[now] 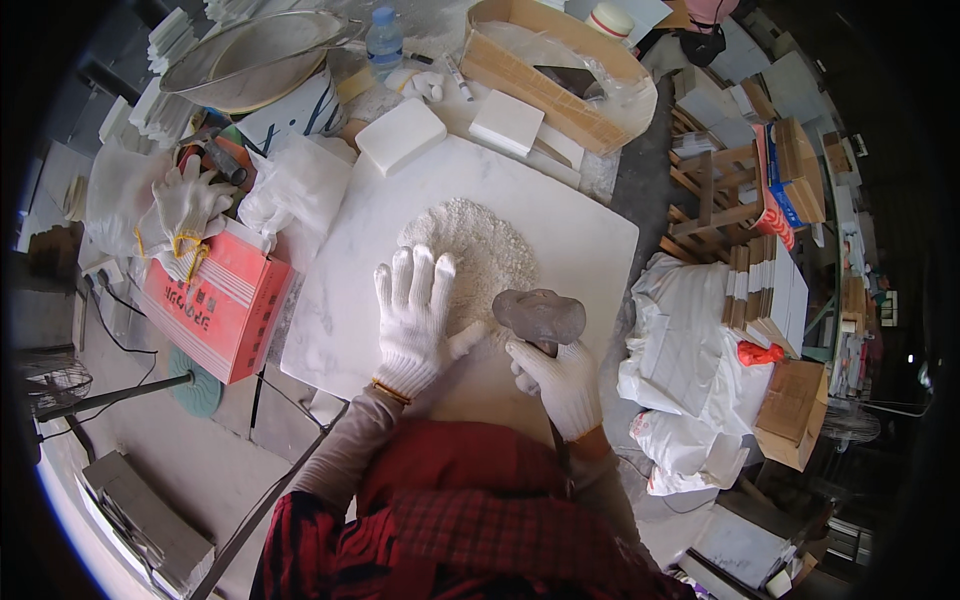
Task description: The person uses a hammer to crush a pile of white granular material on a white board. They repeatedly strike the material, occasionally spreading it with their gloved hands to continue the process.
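Left hand [412, 318]: white-gloved, spread flat on white crushed-stone pile [470, 250].
Right hand [556, 385]: closed around grey stone-headed hammer [538, 315].
Progress: pile mostly fine; coarse bits remain, 12 o'clock on white marble slab [340, 300].

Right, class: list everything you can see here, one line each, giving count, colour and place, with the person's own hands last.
Slab: one, white marble, centre.
Crushed stone: one pile, white, on slab.
Hammer: one, grey head, over pile's edge.
Blocks: two, white, slab's far edge.
Red box: one, left of slab.
Spare gloves: one pair, white, on red box.
Sieve: one, metal, top left.
Bottle: one, clear, blue cap, top.
Cardboard tray: one, brown, top right.
Bags: several, white, right.
Left hand: white glove, flat on pile.
Right hand: white glove, gripping hammer.
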